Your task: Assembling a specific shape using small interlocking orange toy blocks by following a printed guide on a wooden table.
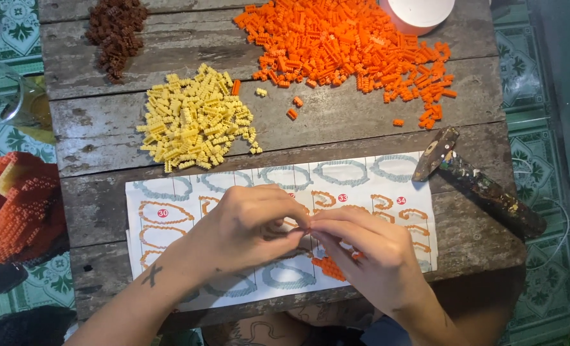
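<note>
Both hands meet over the middle of a printed instruction sheet (169, 211) lying flat on a weathered plank table (362, 122). The left hand (246, 227) and right hand (368, 253) bring their fingertips together at the sheet's centre, pinched on something very small; what sits between them is too tiny to make out, though it is likely one of the bricks. Just under the right hand, at 6 o'clock from the pinch, a small orange assembly (328, 268) rests on the sheet, partly hidden by the fingers.

Loose stock is sorted by colour along the far side: a yellow brick pile (195, 118) at 11 o'clock from the hands, a broad orange brick pile (349, 41) at 12 to 1 o'clock, a small brown brick pile (115, 32) at the far 10 o'clock corner. Sorting apparently keeps each colour within reach.

A worn hammer (477, 182) lies across the sheet's 2 o'clock corner, head on the paper, seemingly as a weight. A white tub (419, 13) sits at the orange pile's far edge. Off the table at 9 o'clock stands a larger orange-and-yellow built block model (16, 205).
</note>
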